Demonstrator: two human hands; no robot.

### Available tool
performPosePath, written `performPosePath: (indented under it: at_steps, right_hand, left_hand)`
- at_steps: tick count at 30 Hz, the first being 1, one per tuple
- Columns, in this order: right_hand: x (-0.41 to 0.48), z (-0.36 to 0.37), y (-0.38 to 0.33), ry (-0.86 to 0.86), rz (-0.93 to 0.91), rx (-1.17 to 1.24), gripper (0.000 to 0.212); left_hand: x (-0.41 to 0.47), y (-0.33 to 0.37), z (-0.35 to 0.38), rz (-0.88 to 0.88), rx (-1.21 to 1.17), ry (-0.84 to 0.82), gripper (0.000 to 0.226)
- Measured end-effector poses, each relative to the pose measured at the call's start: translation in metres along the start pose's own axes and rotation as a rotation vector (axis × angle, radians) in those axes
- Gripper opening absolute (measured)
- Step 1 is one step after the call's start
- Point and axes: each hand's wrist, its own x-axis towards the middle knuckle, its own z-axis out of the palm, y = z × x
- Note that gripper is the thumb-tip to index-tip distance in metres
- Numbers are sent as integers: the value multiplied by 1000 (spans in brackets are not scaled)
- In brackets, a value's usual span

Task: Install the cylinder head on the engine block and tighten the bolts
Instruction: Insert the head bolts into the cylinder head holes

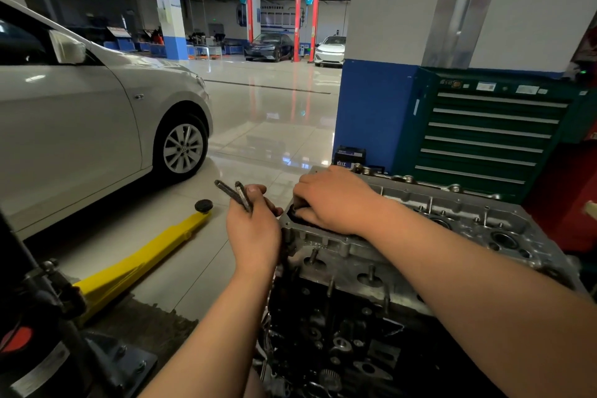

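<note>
Engine block (339, 333) is being covered by the cylinder head (452, 226). 2 long bolts (233, 194) are being held in the curled fingers of the left hand (253, 229) just beside it. Its far-left corner is being touched by the right hand (332, 200), fingers bent downward; their hold cannot be told.

Left hand (255, 236) gripping two long, dark threaded steel bolts (234, 194) just beside grey cast-metal cylinder head (452, 220) atop dark engine block (339, 317), right hand (329, 200) fingers-down on its left corner; yellow lift arm (145, 255), silver car (80, 123) at left.
</note>
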Motion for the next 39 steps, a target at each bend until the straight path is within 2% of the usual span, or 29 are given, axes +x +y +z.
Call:
performPosePath:
  at_steps: [3, 5, 7, 9, 13, 15, 19, 24, 27, 30, 34, 39]
  right_hand:
    - [-10, -20, 12, 106, 209, 461, 19]
    - [-15, -36, 20, 163, 315, 846, 14]
    - [-20, -47, 29, 207, 373, 977, 17]
    - [-26, -49, 39, 170, 401, 1025, 18]
    - [-41, -36, 62, 64, 455, 882, 20]
    - [-49, -30, 77, 101, 531, 737, 19]
    - [-75, -29, 113, 135, 649, 649, 16]
    - [-95, -31, 129, 34, 656, 593, 10]
    - [-92, -27, 127, -42, 645, 493, 23]
    - [-85, -27, 125, -129, 620, 421, 23]
    - [-75, -29, 123, -165, 615, 409, 22]
    - [-57, -26, 116, -236, 573, 228, 29]
  left_hand:
    - [13, 35, 7, 115, 10, -227, 31]
    - [17, 60, 27, 80, -21, -389, 35]
    - [15, 74, 52, 29, 23, -509, 36]
    - [11, 76, 72, 6, 74, -576, 36]
    - [2, 52, 85, -60, 154, -724, 47]
    - [-1, 37, 89, -87, 192, -671, 54]
    - [6, 24, 97, -257, -61, -533, 52]
    - [6, 15, 100, -186, 71, -574, 51]
    - [7, 15, 101, -196, 72, -562, 51]
    - [8, 14, 101, -195, 83, -552, 51]
    - [7, 14, 101, -203, 82, -546, 51]
    - [7, 15, 100, -204, 77, -546, 50]
